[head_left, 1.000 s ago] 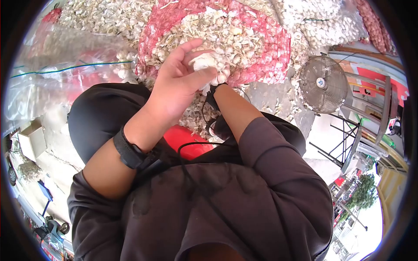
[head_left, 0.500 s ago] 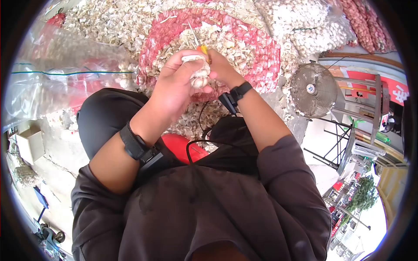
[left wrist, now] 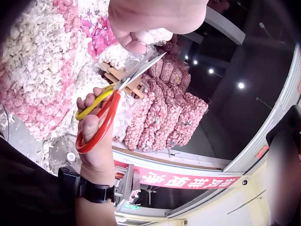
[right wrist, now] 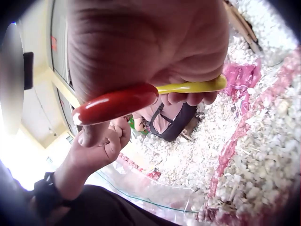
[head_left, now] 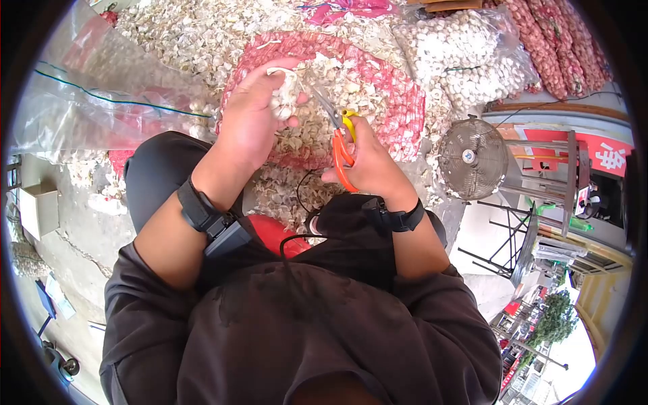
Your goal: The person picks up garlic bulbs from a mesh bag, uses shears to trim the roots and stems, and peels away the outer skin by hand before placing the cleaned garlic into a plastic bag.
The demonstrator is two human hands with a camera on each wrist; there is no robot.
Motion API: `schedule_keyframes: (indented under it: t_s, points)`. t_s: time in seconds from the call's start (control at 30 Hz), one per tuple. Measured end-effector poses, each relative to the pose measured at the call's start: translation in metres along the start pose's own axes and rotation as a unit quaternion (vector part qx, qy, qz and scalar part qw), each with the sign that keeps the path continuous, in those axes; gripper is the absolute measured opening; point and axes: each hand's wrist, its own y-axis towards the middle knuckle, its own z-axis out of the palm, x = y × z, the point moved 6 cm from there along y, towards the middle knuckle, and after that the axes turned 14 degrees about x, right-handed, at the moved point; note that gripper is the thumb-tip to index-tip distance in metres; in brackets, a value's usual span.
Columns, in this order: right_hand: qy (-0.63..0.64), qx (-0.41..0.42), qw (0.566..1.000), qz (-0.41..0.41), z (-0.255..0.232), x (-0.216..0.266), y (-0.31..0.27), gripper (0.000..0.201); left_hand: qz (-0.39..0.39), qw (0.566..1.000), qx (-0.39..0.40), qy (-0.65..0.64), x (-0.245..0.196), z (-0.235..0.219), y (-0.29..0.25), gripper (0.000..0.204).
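In the head view my left hand (head_left: 246, 121) holds a whitish garlic bulb (head_left: 285, 98) between thumb and fingers. My right hand (head_left: 374, 165) grips scissors (head_left: 339, 138) with one orange and one yellow handle, their blades parted and pointing toward the bulb without touching it. The left wrist view has the left hand (left wrist: 157, 16) above the scissor blades (left wrist: 136, 70), with part of the bulb (left wrist: 157, 35) showing. Across the palm of the right hand (right wrist: 150, 42) lies the red-orange handle (right wrist: 117, 103) in the right wrist view; the left hand (right wrist: 99, 150) is beyond it.
A red mesh sack (head_left: 405, 111) spread with garlic and peelings lies ahead. Clear plastic bags (head_left: 101, 121) are at the left, a bag of white bulbs (head_left: 466, 61) at the back right. A round fan (head_left: 472, 158) and a metal rack (head_left: 567, 175) stand at the right.
My hands, close together before, have moved apart. The right hand has come out to the right and nearer the body, and the scissors, earlier mostly hidden, now show fully. The left hand still holds the bulb.
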Motion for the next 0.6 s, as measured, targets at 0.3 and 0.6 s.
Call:
schedule_keyframes:
  t_s: [0.3, 0.6]
  points:
    - [-0.031, -0.021, 0.999, -0.028, -0.003, 0.016, 0.006, 0.076, 0.017, 0.995, 0.011, 0.095, 0.002, 0.014, 0.006, 0.062]
    - [-0.124, -0.075, 0.989, 0.019, 0.006, -0.001, 0.013, 0.04, -0.009, 0.993, -0.043, 0.11, 0.023, -0.002, 0.016, 0.061]
